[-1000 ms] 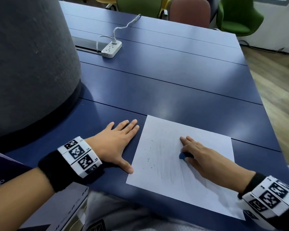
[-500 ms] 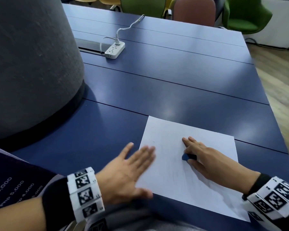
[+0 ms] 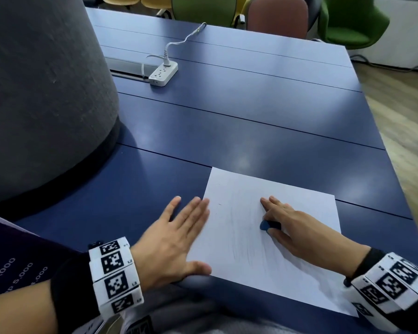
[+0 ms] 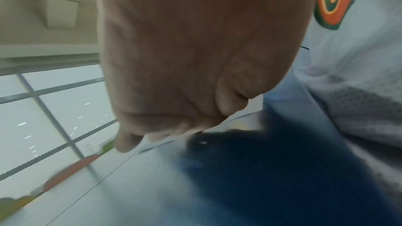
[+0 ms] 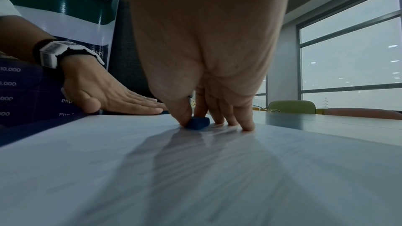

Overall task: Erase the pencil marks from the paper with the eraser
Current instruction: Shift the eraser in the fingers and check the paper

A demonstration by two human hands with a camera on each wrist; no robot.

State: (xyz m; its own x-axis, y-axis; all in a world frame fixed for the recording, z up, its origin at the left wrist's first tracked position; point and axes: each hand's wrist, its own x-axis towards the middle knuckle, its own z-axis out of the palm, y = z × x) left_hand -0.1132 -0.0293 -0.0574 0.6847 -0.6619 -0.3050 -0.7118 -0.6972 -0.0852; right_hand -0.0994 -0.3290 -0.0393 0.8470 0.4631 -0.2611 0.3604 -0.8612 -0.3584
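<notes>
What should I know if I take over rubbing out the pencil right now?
Right hand: pinches the blue eraser and presses it onto the middle of the paper.
Left hand: flat and open, fingers straight, at the paper's left edge, fingertips just over it; it holds nothing.
Paper: lies flat on the blue table, near its front edge.
Done: cannot say how much has been rubbed out.
Left: faint grey pencil streaks show across the middle and lower part of the sheet. Steady the paper and rub those out.
</notes>
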